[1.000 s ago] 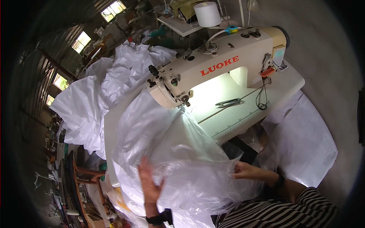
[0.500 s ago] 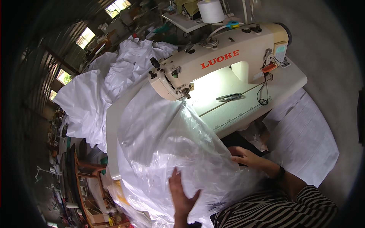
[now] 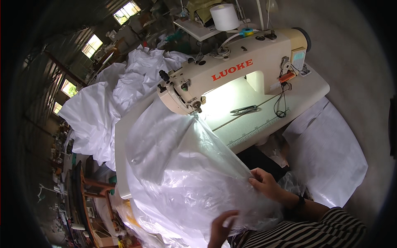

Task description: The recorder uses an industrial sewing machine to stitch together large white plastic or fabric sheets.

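A shiny, see-through plastic sheet spreads over white material at the near left of the sewing machine. Its upper corner runs under the needle area, and a taut edge slants down from there to my right hand, which pinches that edge between thumb and fingers. Low in the picture, close to my body, my left hand is over the sheet, fingers bent and thumb apart, with nothing visible between them. Whether its fingertips touch the sheet I cannot tell.
Small thread snips lie on the machine bed. A crumpled white heap is at the left, and more white sheeting hangs at the right. A thread cone stands behind the machine; a black cord dangles from its right end.
My left hand has moved right and toward my body, its fingers now more bent. My right hand has shifted slightly nearer, now pinching the sheet's edge. The view has moved a little.
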Demonstrator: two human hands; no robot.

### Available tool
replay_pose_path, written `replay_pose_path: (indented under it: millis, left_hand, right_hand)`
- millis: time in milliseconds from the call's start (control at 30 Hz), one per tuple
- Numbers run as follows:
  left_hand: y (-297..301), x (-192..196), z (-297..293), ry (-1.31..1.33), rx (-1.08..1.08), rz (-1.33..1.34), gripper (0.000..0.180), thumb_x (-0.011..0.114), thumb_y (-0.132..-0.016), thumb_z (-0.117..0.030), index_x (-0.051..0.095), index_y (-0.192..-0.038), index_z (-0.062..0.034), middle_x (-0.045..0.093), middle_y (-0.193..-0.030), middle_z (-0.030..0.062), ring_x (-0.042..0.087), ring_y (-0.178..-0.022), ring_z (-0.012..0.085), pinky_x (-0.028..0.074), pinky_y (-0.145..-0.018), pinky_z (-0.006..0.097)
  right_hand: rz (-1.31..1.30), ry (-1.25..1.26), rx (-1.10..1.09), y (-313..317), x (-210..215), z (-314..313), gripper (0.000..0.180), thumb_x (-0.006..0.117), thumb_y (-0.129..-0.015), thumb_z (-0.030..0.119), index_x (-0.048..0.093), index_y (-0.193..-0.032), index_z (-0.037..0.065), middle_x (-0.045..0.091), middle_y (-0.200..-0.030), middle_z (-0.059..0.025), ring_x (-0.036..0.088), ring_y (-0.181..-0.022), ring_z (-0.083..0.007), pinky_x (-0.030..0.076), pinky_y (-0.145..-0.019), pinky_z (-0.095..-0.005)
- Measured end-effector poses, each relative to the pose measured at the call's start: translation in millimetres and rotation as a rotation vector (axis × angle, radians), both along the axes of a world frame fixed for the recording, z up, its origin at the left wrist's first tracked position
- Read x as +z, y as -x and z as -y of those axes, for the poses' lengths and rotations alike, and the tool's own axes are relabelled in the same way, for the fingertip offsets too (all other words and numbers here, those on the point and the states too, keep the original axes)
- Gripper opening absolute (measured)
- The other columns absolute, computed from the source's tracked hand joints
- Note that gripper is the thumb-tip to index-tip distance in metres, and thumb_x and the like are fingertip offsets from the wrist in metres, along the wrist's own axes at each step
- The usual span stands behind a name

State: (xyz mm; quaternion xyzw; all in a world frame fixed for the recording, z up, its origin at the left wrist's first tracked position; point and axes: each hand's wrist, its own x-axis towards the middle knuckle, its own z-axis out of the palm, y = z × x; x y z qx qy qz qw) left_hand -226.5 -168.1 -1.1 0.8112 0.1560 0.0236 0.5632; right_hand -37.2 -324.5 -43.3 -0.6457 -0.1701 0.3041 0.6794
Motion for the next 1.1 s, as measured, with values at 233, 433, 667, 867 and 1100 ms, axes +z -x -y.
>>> replay_pose_path:
  millis: [233,433,667,867,1100]
  left_hand:
    - [39.5,-193.4,-69.2,0.287,0.688,-0.073,0.047,0.055,-0.098,-0.027,0.048,-0.137,-0.0020,0.057,-0.132,0.0167,0.055,-0.118,0.0294,0.045,-0.098,0.037]
    - [39.2,-238.4,-56.2,0.138,0.867,0.130,0.012,0.052,-0.092,-0.006,0.056,-0.098,0.0032,0.057,-0.092,0.0110,0.053,-0.085,0.0227,0.044,-0.078,0.034]
    - [150.4,-78.5,-41.0,-0.551,1.127,0.363,0.028,0.040,-0.101,-0.015,0.058,-0.112,0.0029,0.062,-0.096,0.0166,0.059,-0.083,0.0313,0.049,-0.078,0.043]
    - [132.3,-54.0,-74.0,-0.584,1.291,0.261,0.036,0.056,-0.098,-0.035,0.059,-0.109,-0.0012,0.060,-0.096,0.0147,0.055,-0.085,0.0289,0.046,-0.077,0.045]
    - [68.0,-16.8,-147.0,-0.488,1.142,0.059,0.041,0.056,-0.099,-0.033,0.059,-0.114,0.0043,0.063,-0.098,0.0179,0.057,-0.087,0.0272,0.048,-0.077,0.041]
  right_hand:
    - [-0.132,-0.186,-0.071,8.4,-10.8,-3.4,0.022,0.059,-0.100,0.020,0.053,-0.110,0.002,0.056,-0.090,0.0014,0.049,-0.078,-0.0016,0.043,-0.067,-0.0199]
    - [0.038,-0.066,-0.087,14.6,40.2,-3.8,0.039,0.058,-0.101,0.021,0.048,-0.131,-0.002,0.065,-0.091,-0.0055,0.060,-0.082,-0.0061,0.050,-0.069,-0.0226]
    - [0.776,0.344,0.146,20.0,41.3,-5.4,0.051,0.058,-0.094,0.010,0.044,-0.142,0.001,0.064,-0.068,-0.0170,0.064,-0.053,-0.0315,0.051,-0.048,-0.0390]
    - [0.995,0.609,0.275,29.4,35.8,-32.1,0.065,0.059,-0.083,0.010,0.039,-0.143,-0.009,0.055,-0.055,-0.0043,0.056,-0.041,-0.0181,0.044,-0.038,-0.0327]
    - [1.290,0.830,0.327,-4.9,40.5,-93.4,0.074,0.064,-0.075,0.011,0.041,-0.142,-0.011,0.054,-0.052,0.0023,0.054,-0.041,-0.0121,0.039,-0.036,-0.0280]
